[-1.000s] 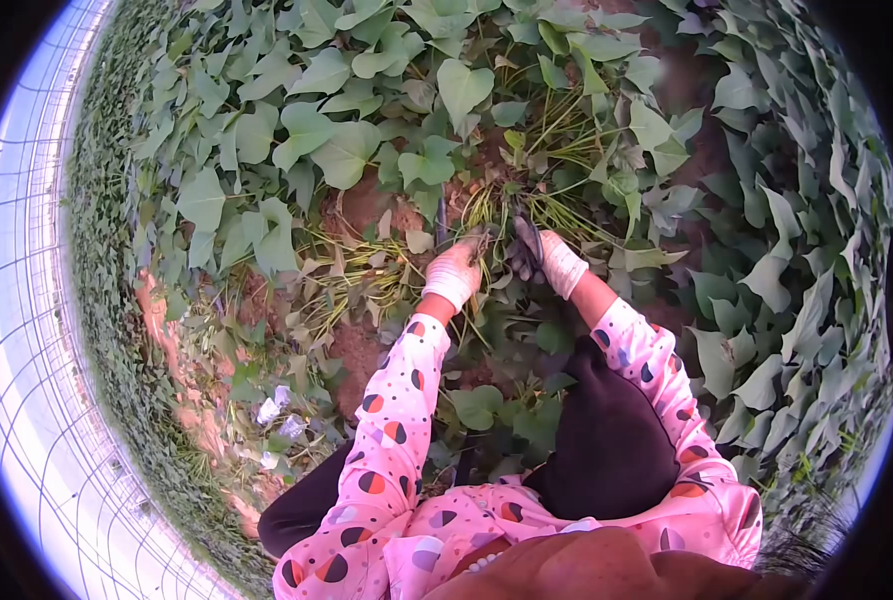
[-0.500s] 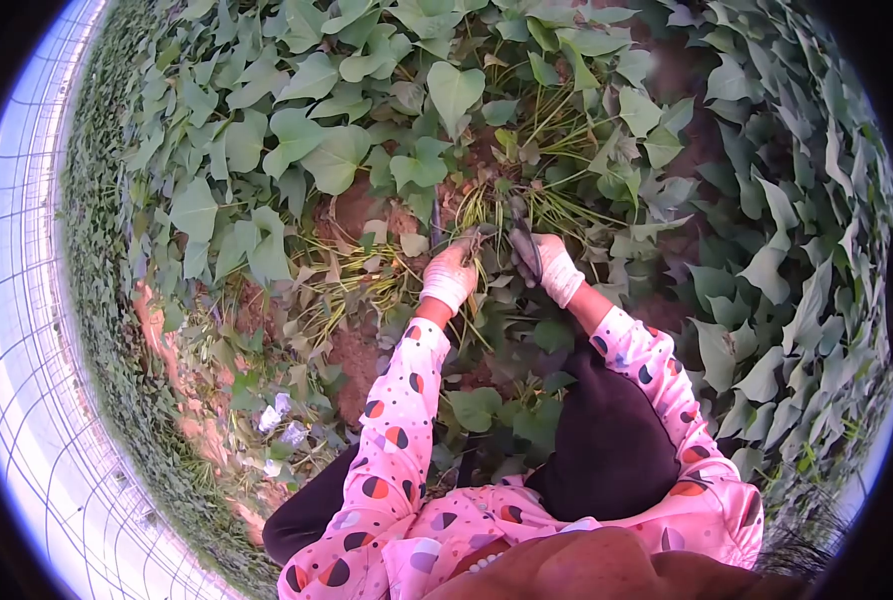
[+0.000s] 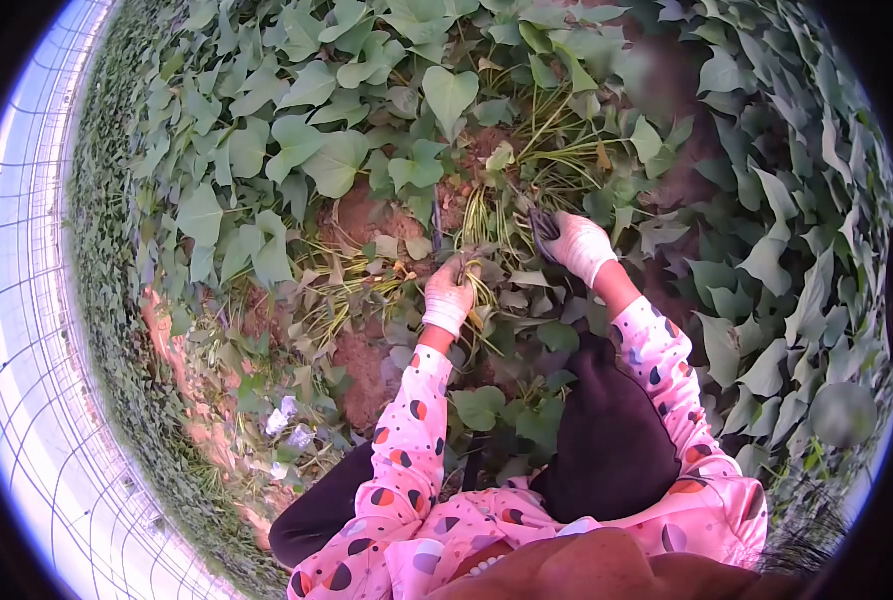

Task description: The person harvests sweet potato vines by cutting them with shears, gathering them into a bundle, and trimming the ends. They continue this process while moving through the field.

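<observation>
My left hand (image 3: 449, 294), in a pale glove, is closed around a bunch of green vine stems (image 3: 476, 282) low among the plants. To its right and slightly higher, my right hand (image 3: 580, 246), also gloved, grips dark-handled shears (image 3: 541, 230). The shears point up and left towards a tangle of long leafless stems (image 3: 486, 215); their blades are partly lost in the foliage. Cut-looking yellow-green stems (image 3: 341, 295) and wilting leaves lie left of my left hand.
Broad heart-shaped leaves (image 3: 336, 163) cover the ground ahead, and more foliage (image 3: 766, 260) stands at right. Reddish soil (image 3: 366, 218) shows in patches. A thin dark pipe (image 3: 436, 215) runs near my left hand. Crumpled clear plastic (image 3: 288, 418) lies lower left, with wire mesh (image 3: 16, 300) beyond.
My right hand has moved right and slightly up with the shears, away from my left hand. My left hand has come slightly down, holding stems.
</observation>
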`<state>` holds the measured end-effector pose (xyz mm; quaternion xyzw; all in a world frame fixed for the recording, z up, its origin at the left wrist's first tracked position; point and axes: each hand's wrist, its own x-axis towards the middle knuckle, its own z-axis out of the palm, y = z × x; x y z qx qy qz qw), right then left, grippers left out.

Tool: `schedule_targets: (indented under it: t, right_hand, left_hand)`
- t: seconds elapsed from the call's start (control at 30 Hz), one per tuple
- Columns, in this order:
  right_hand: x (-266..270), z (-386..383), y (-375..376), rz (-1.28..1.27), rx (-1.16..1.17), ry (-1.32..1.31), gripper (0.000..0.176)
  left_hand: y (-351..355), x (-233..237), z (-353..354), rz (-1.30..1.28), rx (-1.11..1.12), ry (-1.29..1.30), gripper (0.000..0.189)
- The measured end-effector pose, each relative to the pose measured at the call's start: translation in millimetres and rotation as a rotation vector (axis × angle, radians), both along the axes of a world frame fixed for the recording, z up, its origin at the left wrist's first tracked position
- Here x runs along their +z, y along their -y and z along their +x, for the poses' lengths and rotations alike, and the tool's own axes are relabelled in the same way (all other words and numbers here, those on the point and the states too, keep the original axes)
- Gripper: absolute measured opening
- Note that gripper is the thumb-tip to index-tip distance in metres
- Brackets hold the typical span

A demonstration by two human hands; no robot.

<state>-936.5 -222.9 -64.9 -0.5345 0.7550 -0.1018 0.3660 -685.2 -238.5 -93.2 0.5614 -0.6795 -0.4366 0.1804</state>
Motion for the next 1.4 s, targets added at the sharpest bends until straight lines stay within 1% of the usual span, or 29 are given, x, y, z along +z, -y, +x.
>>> schedule_targets:
  t: [0.07, 0.1, 0.17, 0.23, 0.27, 0.3, 0.37, 0.4, 0.43, 0.5, 0.57, 0.6, 0.63, 0.7, 0.77, 0.8, 0.83, 0.87, 0.9, 0.93, 0.97, 1.03, 1.1, 1.13, 1.17, 1.23, 1.27, 1.33, 1.4]
  right_hand:
    - [18.8, 11.8, -29.9, 0.042, -0.013, 0.286, 0.037]
    - [35.8, 19.0, -42.5, 0.072, 0.010, 0.436, 0.037]
    - [52.5, 36.3, -64.0, 0.089, 0.008, 0.771, 0.038]
    - [47.2, 44.6, -66.6, 0.104, 0.133, 0.663, 0.033]
    - [45.1, 45.3, -64.9, 0.105, 0.139, 0.645, 0.033]
    - [48.9, 48.1, -59.9, 0.106, 0.145, 0.628, 0.033]
    - [40.8, 55.1, -56.6, 0.161, 0.101, 0.687, 0.031]
    - [39.7, 58.3, -54.2, 0.163, -0.015, 0.776, 0.030]
    - [39.1, 59.7, -52.6, 0.166, -0.134, 0.865, 0.030]
    - [41.1, 58.3, -49.6, 0.160, -0.117, 0.867, 0.029]
    - [48.4, 54.1, -47.5, 0.062, 0.069, 0.687, 0.027]
    - [52.6, 48.0, -49.0, 0.064, 0.040, 0.707, 0.026]
    - [62.0, 42.7, -50.8, 0.104, -0.210, 0.900, 0.029]
    - [60.1, 31.8, -48.1, -0.138, -0.613, 1.026, 0.032]
    - [30.8, 5.4, -42.0, -0.135, -0.554, 0.747, 0.038]
    - [20.6, -2.8, -38.5, -0.104, -0.462, 0.655, 0.044]
    - [11.0, -4.0, -34.1, -0.107, -0.460, 0.653, 0.044]
    - [-0.4, -2.2, -31.7, 0.043, -0.400, 0.688, 0.046]
    - [-13.8, 2.6, -31.6, 0.193, -0.340, 0.723, 0.049]
    - [-33.5, 10.6, -37.7, 0.174, -0.447, 0.951, 0.052]
    - [-47.7, 13.4, -37.6, 0.331, -0.468, 0.875, 0.054]
    - [-42.9, 23.7, -40.5, 0.331, -0.490, 0.960, 0.056]
    - [-41.2, 23.3, -42.7, 0.412, -0.503, 0.964, 0.058]
    - [-43.8, 22.6, -41.3, 0.424, -0.483, 0.977, 0.059]
    - [-45.8, 22.5, -40.7, 0.438, -0.465, 0.990, 0.060]
    - [-44.8, 21.6, -36.6, 0.416, -0.469, 1.006, 0.060]
    - [-44.3, 21.6, -32.1, 0.408, -0.452, 0.990, 0.060]
    - [-45.8, 21.9, -28.7, 0.401, -0.454, 1.007, 0.060]
    - [-45.5, 21.1, -35.0, 0.386, -0.450, 1.012, 0.059]
  left_hand:
    - [-14.4, 19.8, 2.6, 0.043, 0.142, -0.138, 0.033]
    - [-19.9, 47.5, -2.2, 0.080, 0.143, -0.117, 0.034]
    - [-39.9, 67.5, -7.3, 0.230, 0.211, -0.426, 0.035]
    - [-61.1, 66.6, -3.2, 0.283, 0.111, -0.372, 0.039]
    - [-69.3, 61.7, -8.3, 0.312, 0.155, -0.412, 0.040]
    - [-70.3, 61.5, -10.1, 0.460, 0.257, -0.550, 0.040]
    - [-68.0, 67.1, -3.9, 0.538, 0.357, -0.594, 0.044]
    - [-68.7, 68.4, -4.1, 0.536, 0.359, -0.594, 0.044]
    - [-71.2, 69.1, -4.7, 0.421, 0.293, -0.526, 0.043]
    - [-75.2, 73.5, -15.4, 0.241, 0.254, -0.430, 0.039]
    - [-69.4, 90.9, -21.6, 0.223, 0.287, -0.231, 0.032]
    - [-65.1, 94.3, -24.5, 0.196, 0.420, -0.332, 0.029]
    - [-60.9, 98.2, -27.6, 0.171, 0.554, -0.435, 0.026]
    - [-42.7, 114.3, -22.3, -0.060, 0.476, -0.301, 0.023]
    - [-19.8, 127.3, -34.8, -0.249, 0.317, -0.505, 0.031]
    - [-3.5, 147.1, -44.8, -0.450, 0.054, -0.223, 0.025]
    - [9.5, 149.3, -56.8, -0.512, -0.153, -0.030, 0.026]
    - [22.5, 151.6, -68.8, -0.597, -0.360, 0.132, 0.026]
    - [30.3, 139.4, -85.1, -0.551, -0.510, 0.201, 0.031]
    - [37.4, 114.5, -93.8, -0.509, -0.624, 0.313, 0.031]
    - [43.4, 89.8, -94.5, -0.446, -0.750, 0.451, 0.033]
    - [55.3, 67.2, -85.8, -0.068, -0.806, 0.744, 0.039]
    - [56.1, 38.5, -57.3, 0.041, -0.714, 0.767, 0.040]
    - [51.0, 62.4, -54.0, -0.169, -0.779, 0.816, 0.042]
    - [43.8, 56.6, -40.4, -0.380, -0.723, 0.775, 0.044]
    - [54.7, 55.7, -41.2, 0.186, -0.658, 0.899, 0.043]
    - [55.2, 50.2, -35.0, 0.186, -0.654, 0.897, 0.043]
    - [51.9, 32.1, -19.7, -0.083, -0.621, 0.701, 0.043]
    - [52.7, 24.1, -17.0, -0.052, -0.585, 0.651, 0.042]
